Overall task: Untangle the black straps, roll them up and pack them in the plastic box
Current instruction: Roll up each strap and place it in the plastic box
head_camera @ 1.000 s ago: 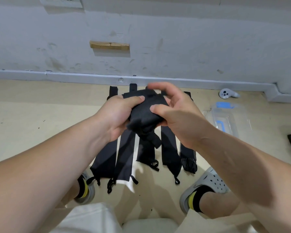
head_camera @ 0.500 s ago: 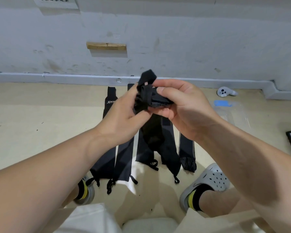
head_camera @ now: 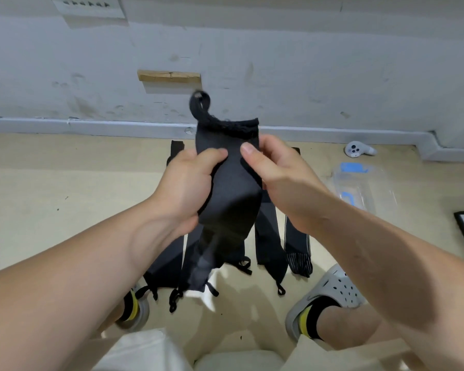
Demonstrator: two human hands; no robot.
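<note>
Both thumbs pinching black strap (head_camera: 229,180), left hand (head_camera: 188,183), right hand (head_camera: 276,178) flanking it

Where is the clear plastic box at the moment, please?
In the head view the clear plastic box lies on the floor to the right, just nearer than the white controller by the wall.

L hand (head_camera: 190,183), R hand (head_camera: 279,175) raised, both pinching black strap (head_camera: 231,194), thumbs on near face, forearms converging
</note>
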